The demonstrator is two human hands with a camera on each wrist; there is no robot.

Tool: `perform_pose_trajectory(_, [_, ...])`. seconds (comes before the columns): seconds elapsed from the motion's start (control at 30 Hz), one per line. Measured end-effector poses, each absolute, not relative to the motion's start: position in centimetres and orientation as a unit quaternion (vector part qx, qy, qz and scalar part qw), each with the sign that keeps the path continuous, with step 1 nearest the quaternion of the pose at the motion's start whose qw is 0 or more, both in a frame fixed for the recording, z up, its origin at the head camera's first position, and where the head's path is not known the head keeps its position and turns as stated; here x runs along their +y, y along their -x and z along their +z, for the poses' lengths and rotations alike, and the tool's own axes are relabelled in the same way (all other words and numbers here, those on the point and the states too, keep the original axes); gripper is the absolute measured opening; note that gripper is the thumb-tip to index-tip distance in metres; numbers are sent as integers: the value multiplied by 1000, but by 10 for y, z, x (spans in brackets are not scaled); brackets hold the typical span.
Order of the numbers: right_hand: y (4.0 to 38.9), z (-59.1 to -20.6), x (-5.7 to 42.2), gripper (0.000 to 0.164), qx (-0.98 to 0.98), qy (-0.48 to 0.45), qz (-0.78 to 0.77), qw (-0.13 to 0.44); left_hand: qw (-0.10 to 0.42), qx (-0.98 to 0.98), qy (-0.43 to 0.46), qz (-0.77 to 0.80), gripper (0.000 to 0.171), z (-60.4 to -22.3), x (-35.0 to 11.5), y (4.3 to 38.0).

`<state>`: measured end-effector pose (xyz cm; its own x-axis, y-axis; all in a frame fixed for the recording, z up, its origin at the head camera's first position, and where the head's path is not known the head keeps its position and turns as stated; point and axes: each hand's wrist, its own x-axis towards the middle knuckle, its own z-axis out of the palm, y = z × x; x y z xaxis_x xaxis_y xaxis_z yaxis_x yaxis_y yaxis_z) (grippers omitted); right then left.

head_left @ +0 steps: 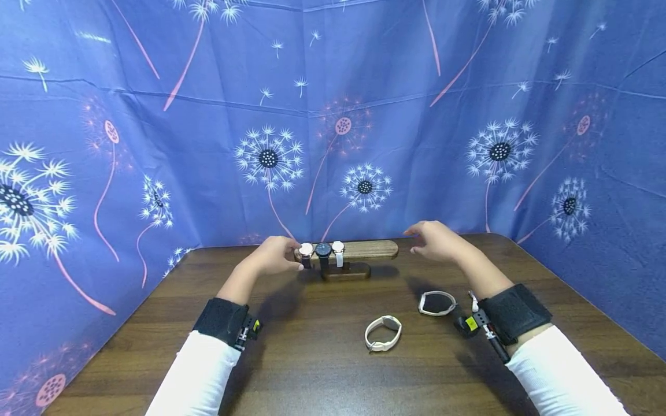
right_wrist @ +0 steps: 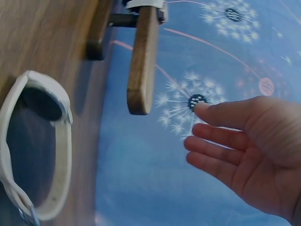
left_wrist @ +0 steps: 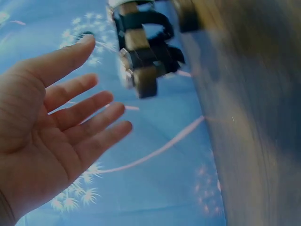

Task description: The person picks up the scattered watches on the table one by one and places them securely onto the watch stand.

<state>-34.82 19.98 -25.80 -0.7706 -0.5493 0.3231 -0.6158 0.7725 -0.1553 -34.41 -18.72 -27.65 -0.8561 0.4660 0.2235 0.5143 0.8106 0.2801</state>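
Observation:
A wooden watch stand (head_left: 372, 249) at the back of the table carries three watches at the left of its bar: a white-dial watch (head_left: 306, 249) on a dark strap, a black watch (head_left: 323, 249) and a white-strapped watch (head_left: 338, 248). My left hand (head_left: 272, 255) is beside the bar's left end; the left wrist view shows its fingers spread, holding nothing. Off the bar's right end hovers my right hand (head_left: 438, 240), its fingers loosely bent and nothing in them. Two white watches lie on the table, one (head_left: 383, 333) in front of the stand, another (head_left: 437, 303) nearer my right forearm.
The brown wooden table (head_left: 312, 370) runs back to a blue dandelion-print cloth (head_left: 416, 144), which also hangs along both sides. Beneath the bar sits the stand's dark base (head_left: 346, 272). The bar's right part overhangs the tabletop.

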Motion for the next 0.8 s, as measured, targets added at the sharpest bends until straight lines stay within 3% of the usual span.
perform_pose_trajectory(0.37, [326, -279, 220, 30, -919, -311, 232, 74, 44, -927, 297, -225, 32, -285, -161, 311])
perform_pose_trajectory(0.8, [319, -297, 230, 22, -930, -299, 213, -6, 35, -925, 311, -217, 30, -278, -150, 295])
